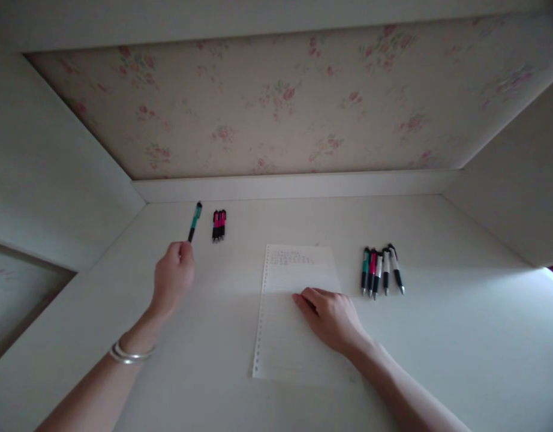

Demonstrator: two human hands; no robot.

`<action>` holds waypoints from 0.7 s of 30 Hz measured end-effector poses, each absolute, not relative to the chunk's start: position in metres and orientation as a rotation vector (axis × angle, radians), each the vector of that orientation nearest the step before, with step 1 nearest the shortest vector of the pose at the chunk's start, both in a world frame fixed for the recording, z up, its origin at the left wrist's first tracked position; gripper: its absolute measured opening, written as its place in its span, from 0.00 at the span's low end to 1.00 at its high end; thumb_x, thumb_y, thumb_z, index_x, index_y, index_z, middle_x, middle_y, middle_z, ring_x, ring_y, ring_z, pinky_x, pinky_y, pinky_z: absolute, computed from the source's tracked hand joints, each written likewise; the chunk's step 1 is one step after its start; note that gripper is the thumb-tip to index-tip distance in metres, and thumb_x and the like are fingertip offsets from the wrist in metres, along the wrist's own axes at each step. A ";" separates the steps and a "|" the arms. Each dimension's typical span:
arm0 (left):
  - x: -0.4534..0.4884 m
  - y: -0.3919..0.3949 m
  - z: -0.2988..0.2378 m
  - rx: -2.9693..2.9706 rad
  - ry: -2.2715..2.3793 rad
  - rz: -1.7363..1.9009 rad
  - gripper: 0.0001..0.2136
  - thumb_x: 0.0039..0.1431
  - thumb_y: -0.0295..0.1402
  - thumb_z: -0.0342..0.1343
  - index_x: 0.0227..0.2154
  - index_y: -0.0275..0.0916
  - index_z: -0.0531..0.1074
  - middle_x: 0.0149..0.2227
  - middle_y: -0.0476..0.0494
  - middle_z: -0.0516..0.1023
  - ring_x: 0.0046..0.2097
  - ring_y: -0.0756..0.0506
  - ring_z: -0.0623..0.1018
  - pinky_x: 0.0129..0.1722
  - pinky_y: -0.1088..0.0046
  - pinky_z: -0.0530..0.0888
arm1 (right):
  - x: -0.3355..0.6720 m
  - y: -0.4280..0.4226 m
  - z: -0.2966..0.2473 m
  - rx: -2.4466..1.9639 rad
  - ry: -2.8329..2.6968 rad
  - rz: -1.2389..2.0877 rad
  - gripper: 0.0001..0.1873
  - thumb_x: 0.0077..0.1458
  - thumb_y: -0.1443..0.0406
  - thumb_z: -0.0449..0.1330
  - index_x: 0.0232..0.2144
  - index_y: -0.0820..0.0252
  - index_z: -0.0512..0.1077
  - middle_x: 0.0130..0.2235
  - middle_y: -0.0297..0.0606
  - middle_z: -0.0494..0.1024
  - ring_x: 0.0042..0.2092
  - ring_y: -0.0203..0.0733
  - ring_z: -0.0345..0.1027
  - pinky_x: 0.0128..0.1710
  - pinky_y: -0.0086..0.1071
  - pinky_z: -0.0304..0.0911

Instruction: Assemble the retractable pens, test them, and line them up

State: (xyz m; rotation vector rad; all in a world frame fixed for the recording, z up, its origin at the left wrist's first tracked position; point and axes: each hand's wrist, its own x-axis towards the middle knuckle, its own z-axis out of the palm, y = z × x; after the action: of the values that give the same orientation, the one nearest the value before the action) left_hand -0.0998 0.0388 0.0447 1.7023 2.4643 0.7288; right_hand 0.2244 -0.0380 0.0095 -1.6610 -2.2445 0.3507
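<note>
Pens in view: nine. One teal-and-black pen is gripped in the left hand, fist closed around its lower end, the clip end pointing away toward the back edge of the worktop. Two silver bangles on the left wrist. Just right of the held pen: three pink-and-black pens, side by side. Right group, beyond the paper: five pens, namely one teal pen, one pink pen and three white pens, the outermost slanted. One sheet of paper lies between the groups, a row of holes down its left edge, about four handwritten lines near the top. The right hand rests on it, fingers loosely curled; whether it holds anything cannot be told.
</note>
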 end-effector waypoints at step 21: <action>0.028 -0.025 0.009 2.378 1.578 0.565 0.12 0.70 0.35 0.45 0.32 0.41 0.70 0.26 0.48 0.79 0.27 0.45 0.80 0.26 0.72 0.64 | 0.225 -0.034 0.007 -1.611 -2.116 0.487 0.24 0.65 0.64 0.52 0.62 0.54 0.62 0.37 0.36 0.81 0.30 0.41 0.75 0.29 0.31 0.61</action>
State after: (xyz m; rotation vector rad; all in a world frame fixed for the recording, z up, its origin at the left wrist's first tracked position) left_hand 0.0275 -0.0254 0.0093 2.3784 1.5783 0.5648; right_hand 0.2251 -0.0344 0.0069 -1.6111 -2.1165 0.4874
